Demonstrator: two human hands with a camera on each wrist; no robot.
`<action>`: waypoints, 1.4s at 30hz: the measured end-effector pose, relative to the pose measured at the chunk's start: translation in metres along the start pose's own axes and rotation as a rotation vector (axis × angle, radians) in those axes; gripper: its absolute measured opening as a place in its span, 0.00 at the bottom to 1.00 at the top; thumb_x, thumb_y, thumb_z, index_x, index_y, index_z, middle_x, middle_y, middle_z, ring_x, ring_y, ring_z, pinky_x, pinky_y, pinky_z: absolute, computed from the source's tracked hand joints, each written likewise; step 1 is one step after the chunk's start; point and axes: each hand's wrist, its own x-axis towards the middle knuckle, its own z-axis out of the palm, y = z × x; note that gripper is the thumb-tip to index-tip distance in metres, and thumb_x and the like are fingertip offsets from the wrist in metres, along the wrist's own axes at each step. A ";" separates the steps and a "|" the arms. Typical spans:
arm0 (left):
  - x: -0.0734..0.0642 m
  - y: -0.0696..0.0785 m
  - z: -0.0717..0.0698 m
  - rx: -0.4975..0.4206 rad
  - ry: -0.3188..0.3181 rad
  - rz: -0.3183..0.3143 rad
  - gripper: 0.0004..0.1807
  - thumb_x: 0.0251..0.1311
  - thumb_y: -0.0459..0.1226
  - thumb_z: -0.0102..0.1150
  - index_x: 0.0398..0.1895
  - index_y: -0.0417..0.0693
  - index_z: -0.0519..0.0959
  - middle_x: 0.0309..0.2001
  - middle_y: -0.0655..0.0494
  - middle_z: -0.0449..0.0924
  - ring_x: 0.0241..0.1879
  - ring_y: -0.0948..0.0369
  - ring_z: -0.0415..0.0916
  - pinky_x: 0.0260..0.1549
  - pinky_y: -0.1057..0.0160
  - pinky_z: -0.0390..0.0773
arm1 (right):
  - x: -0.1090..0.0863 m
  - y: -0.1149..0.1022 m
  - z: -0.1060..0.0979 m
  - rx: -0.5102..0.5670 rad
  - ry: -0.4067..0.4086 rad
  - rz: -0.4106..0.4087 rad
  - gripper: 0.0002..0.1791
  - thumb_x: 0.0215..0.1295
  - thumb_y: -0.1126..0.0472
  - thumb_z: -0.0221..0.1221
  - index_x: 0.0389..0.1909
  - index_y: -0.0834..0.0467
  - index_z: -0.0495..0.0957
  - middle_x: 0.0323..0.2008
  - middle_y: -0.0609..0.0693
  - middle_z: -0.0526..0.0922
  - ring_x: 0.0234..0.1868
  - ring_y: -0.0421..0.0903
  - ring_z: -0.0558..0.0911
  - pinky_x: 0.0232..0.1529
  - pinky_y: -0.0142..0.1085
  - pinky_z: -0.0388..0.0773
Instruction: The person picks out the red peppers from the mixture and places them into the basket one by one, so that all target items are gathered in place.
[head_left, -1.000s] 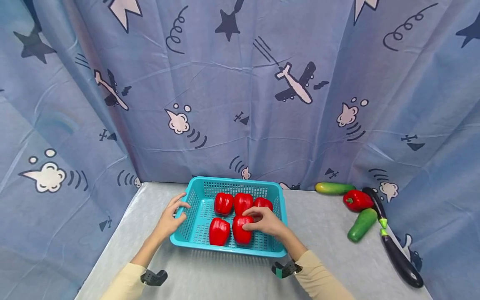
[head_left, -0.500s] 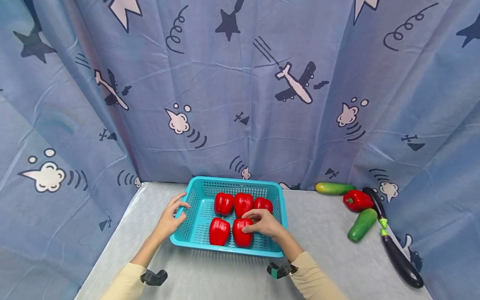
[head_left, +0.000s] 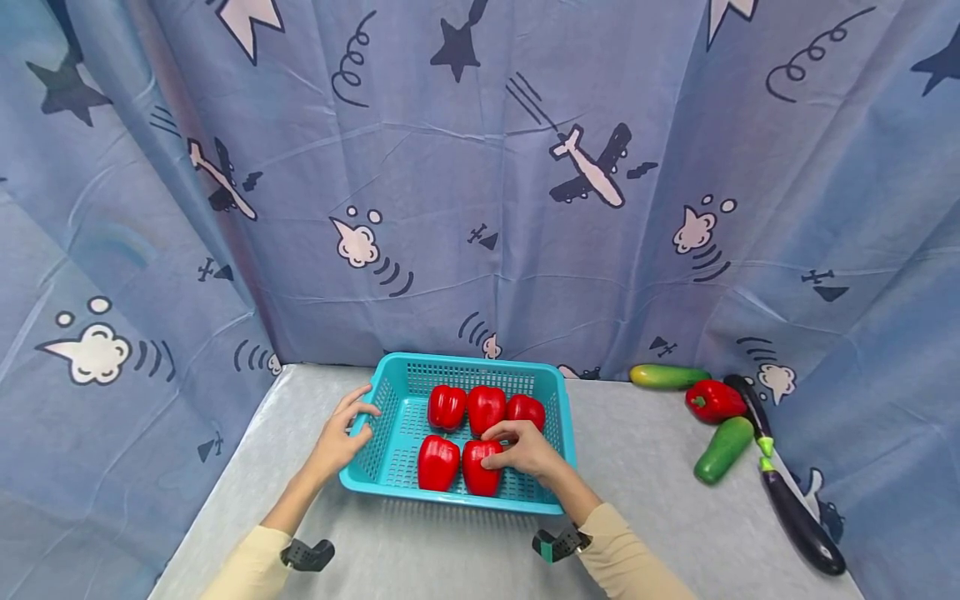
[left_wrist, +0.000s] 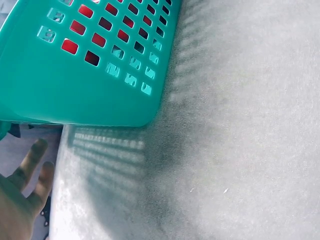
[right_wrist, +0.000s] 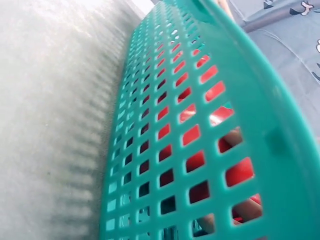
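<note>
Several red bell peppers lie in a turquoise perforated plastic basket [head_left: 480, 500] on the table. In the head view, my right hand [head_left: 527, 454] reaches over the basket's right part. Its thumb and fingers grip the front right bell pepper [head_left: 480, 477], which sits close beside the front left bell pepper [head_left: 438, 463]. My left hand [head_left: 341, 437] is at the basket's left rim, thumb and index finger pinching it. Two other fingers of that hand [left_wrist: 37, 175] extend free of the basket in the left wrist view. Through the basket holes in the right wrist view, the right fingers [right_wrist: 247, 210] show only partly.
To the right on the grey-white table [head_left: 600, 450] lie a yellow-green cucumber-like vegetable [head_left: 669, 377], another red bell pepper [head_left: 716, 401], a green vegetable [head_left: 724, 450] and two eggplants, the nearer eggplant [head_left: 802, 521] by the edge. A patterned blue curtain [head_left: 480, 208] stands behind.
My right hand has moved slightly toward the front and left, and the front right bell pepper has shifted with it, closer to its left neighbour. The left hand has stayed still.
</note>
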 end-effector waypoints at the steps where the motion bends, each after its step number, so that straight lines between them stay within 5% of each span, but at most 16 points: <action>1: 0.000 0.000 0.000 0.005 0.001 0.000 0.16 0.55 0.17 0.57 0.43 0.40 0.82 0.72 0.38 0.64 0.68 0.38 0.63 0.51 0.35 0.71 | 0.000 0.000 0.000 -0.004 0.001 -0.004 0.22 0.51 0.67 0.76 0.48 0.64 0.84 0.46 0.54 0.82 0.49 0.56 0.77 0.38 0.45 0.83; 8: 0.000 0.012 0.003 0.002 0.024 0.013 0.15 0.54 0.14 0.55 0.42 0.33 0.81 0.70 0.30 0.62 0.67 0.31 0.61 0.50 0.30 0.68 | 0.000 0.000 0.001 -0.011 -0.002 -0.021 0.22 0.52 0.66 0.76 0.49 0.64 0.84 0.46 0.54 0.82 0.48 0.56 0.77 0.38 0.44 0.83; 15: 0.000 0.003 -0.001 -0.013 -0.010 -0.015 0.16 0.56 0.17 0.57 0.43 0.39 0.82 0.72 0.40 0.63 0.70 0.39 0.61 0.54 0.35 0.69 | -0.002 -0.003 -0.004 0.009 -0.009 -0.068 0.22 0.54 0.65 0.76 0.50 0.65 0.83 0.48 0.57 0.84 0.48 0.61 0.79 0.39 0.43 0.82; 20: 0.001 0.003 0.001 -0.007 0.001 -0.018 0.16 0.55 0.17 0.57 0.43 0.38 0.82 0.72 0.38 0.63 0.69 0.37 0.61 0.54 0.34 0.68 | -0.005 -0.007 -0.008 0.001 0.016 -0.066 0.23 0.54 0.64 0.76 0.51 0.64 0.83 0.50 0.58 0.83 0.51 0.63 0.78 0.43 0.43 0.82; 31: -0.003 0.046 -0.005 0.015 -0.004 0.012 0.14 0.54 0.15 0.54 0.41 0.33 0.81 0.68 0.26 0.63 0.66 0.29 0.61 0.52 0.31 0.68 | -0.018 -0.014 -0.029 0.101 0.035 -0.138 0.19 0.65 0.66 0.67 0.53 0.71 0.78 0.52 0.66 0.79 0.49 0.60 0.83 0.47 0.44 0.82; 42: -0.005 0.051 -0.004 -0.007 0.013 -0.001 0.15 0.54 0.15 0.54 0.41 0.34 0.81 0.69 0.27 0.62 0.67 0.29 0.60 0.53 0.30 0.67 | -0.036 -0.026 -0.059 0.105 0.067 -0.135 0.18 0.68 0.63 0.65 0.55 0.68 0.79 0.53 0.63 0.81 0.50 0.59 0.82 0.49 0.45 0.81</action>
